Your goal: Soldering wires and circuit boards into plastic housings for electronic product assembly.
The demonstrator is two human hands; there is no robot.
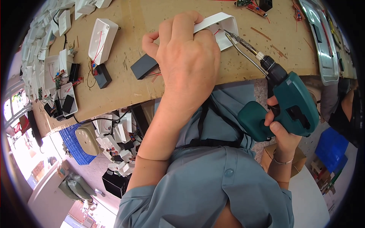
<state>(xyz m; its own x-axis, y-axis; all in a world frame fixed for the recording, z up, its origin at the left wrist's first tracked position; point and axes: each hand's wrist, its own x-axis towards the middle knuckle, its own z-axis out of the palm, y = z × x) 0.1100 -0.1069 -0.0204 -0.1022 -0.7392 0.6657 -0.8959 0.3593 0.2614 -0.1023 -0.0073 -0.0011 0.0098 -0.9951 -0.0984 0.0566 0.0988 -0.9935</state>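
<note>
My left hand (188, 57) is closed on a white plastic housing (222, 18), tilted up with its open side toward the right. A short red wire (217, 32) shows inside it; my fingers hide the rest. In my right hand (279, 127) is a green pistol-shaped soldering gun (295, 100), gripped by its handle with a finger at the trigger. Its metal tip and thin curved feed tube reach into the housing's opening. Just left of my left wrist a black rectangular block (144, 67) lies on the table, with red wires running from it under my hand.
Another white housing (102, 41) with red wires lies on the brown tabletop (125, 85), beside a black block (102, 76). White housings (40, 28) pile up at the far left. A clear-lidded tray (321, 41) stands at the right. Below the table edge is a blue basket (74, 142).
</note>
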